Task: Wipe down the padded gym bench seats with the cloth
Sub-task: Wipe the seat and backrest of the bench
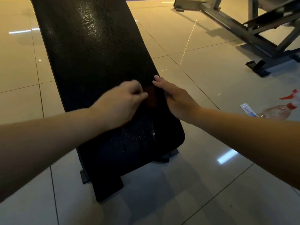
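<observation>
Where your left hand's (120, 103) curled fingers (142, 95) pinch the reddish cloth (151, 98), your right hand (177, 99) lies flat — fingers straight — on the pebbled, wet black desk (90, 54).

Black pebbled bench pad (90, 54), reddish-brown cloth (151, 98), beige floor tiles (203, 184), red-nozzled clear bottle (276, 111)

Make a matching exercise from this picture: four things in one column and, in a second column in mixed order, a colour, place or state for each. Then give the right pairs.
Things
1. bench
2. cloth
3. spray bottle
4. right hand

Descriptions
A. lies on the floor, red trigger
B. black padding with wet drops
C. fingers straight, resting near the pad's right edge
D. reddish patch, lying on the pad

Pairs: 1-B; 2-D; 3-A; 4-C
</observation>
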### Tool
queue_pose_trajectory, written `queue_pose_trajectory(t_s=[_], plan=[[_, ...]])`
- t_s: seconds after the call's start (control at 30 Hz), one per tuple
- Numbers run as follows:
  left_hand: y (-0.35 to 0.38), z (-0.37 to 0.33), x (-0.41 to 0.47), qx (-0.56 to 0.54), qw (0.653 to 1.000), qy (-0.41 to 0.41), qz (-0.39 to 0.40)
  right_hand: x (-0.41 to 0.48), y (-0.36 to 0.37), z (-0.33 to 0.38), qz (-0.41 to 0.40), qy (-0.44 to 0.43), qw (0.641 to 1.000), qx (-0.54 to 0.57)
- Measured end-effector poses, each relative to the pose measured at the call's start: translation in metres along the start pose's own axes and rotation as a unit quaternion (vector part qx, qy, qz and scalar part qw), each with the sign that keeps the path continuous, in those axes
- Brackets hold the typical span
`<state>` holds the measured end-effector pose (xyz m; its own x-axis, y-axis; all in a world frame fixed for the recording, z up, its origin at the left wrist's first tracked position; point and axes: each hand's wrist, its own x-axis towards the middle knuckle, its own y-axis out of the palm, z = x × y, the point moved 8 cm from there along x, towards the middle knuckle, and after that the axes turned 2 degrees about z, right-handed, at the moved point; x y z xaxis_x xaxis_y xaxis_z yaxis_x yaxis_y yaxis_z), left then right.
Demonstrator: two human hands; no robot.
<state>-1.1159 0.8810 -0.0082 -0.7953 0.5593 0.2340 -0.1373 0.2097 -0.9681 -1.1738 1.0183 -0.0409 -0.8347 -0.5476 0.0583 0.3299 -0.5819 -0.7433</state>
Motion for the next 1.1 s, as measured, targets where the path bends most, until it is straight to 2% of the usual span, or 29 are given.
queue_pose_trajectory(t_s=[0.03,0.1,0.2,0.3,0.4,0.47,0.57,0.63,0.67,0.77,0.9,0.97,1.03,1.1], plan=[[-0.004,0.008,0.003,-0.014,0.999,-0.049,-0.015,0.000,-0.001,-0.001,0.004,0.025,0.999,0.046],[0.004,-0.006,0.007,-0.024,0.998,-0.052,-0.011,-0.001,0.001,0.000,0.021,0.040,0.994,0.101],[0.027,-0.053,-0.004,-0.059,0.996,0.046,0.038,-0.001,0.003,-0.002,0.027,0.037,0.997,0.064],[0.037,-0.065,-0.026,-0.099,0.983,0.127,0.087,0.000,0.001,-0.001,0.018,0.033,0.999,0.013],[0.028,-0.057,-0.050,-0.064,0.962,0.223,0.141,-0.002,0.002,0.000,0.026,0.032,0.999,0.009],[0.016,-0.024,-0.049,-0.034,0.972,0.194,0.127,-0.002,0.005,0.002,0.029,0.040,0.998,0.034],[-0.008,0.024,-0.038,-0.031,0.999,0.021,0.023,-0.005,0.009,0.006,0.029,0.062,0.996,0.061],[-0.008,0.025,-0.035,-0.032,0.998,-0.047,-0.004,-0.006,0.011,0.009,0.025,0.055,0.998,0.023],[-0.002,0.013,-0.035,-0.046,0.998,-0.038,0.010,-0.006,0.011,0.009,0.024,0.052,0.998,0.010],[0.020,-0.031,-0.044,-0.106,0.988,0.072,0.090,-0.007,0.011,0.007,0.024,0.063,0.998,-0.015],[0.022,-0.033,-0.067,-0.120,0.969,0.159,0.146,-0.005,0.014,0.007,0.026,0.058,0.997,-0.046],[0.016,-0.016,-0.079,-0.105,0.974,0.155,0.130,-0.006,0.017,0.005,0.031,0.062,0.997,-0.041],[0.006,0.003,-0.087,-0.108,0.985,0.111,0.072,-0.009,0.019,0.008,0.010,0.052,0.997,-0.050],[0.002,0.006,-0.087,-0.108,0.991,0.064,0.037,-0.016,0.019,0.026,-0.043,-0.012,0.995,-0.084]])
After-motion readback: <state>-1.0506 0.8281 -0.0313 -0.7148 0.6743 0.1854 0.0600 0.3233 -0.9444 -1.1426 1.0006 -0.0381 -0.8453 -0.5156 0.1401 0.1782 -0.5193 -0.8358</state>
